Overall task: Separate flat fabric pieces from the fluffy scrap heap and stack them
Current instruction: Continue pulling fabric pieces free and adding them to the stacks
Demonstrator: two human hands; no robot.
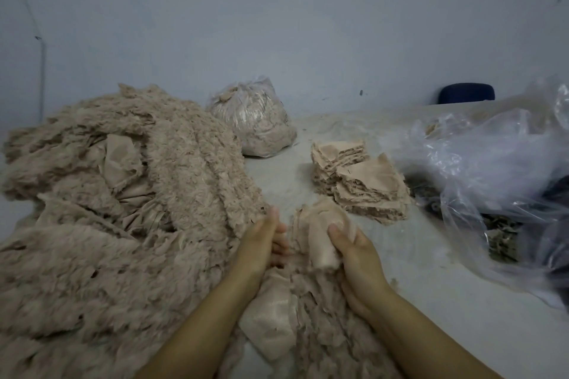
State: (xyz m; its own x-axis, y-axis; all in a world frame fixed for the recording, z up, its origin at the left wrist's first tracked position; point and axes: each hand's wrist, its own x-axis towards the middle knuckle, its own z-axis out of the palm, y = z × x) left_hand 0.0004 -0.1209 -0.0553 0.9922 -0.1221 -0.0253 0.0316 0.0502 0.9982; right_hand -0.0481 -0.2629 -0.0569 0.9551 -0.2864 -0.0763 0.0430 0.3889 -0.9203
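Flat fabric piece (320, 234), beige, is held crumpled just above the table (431, 280), near centre, its thumb-side pinched by the right hand (354, 252), whose fingers curl round it; the piece's lower edge is hidden behind that hand. The left hand (261, 240) sits just beside it at the edge of the fluffy scrap heap (123, 194), fingers extended and partly overlapped by each other; whether they touch any cloth cannot be told. The two hands are apart. The heap covers the left half of the table and runs out of view at the left and bottom edges; smooth flat pieces show among the fluff. Behind the right hand stands the stack of flat pieces (360, 181), ragged-edged, in two leaning piles touching. Farther back, a tied clear bag (255, 120) holds beige scrap. At right, loose clear plastic sheeting (492, 163) covers dark items too indistinct to identify. A dark blue chair back (466, 93) shows beyond the table.
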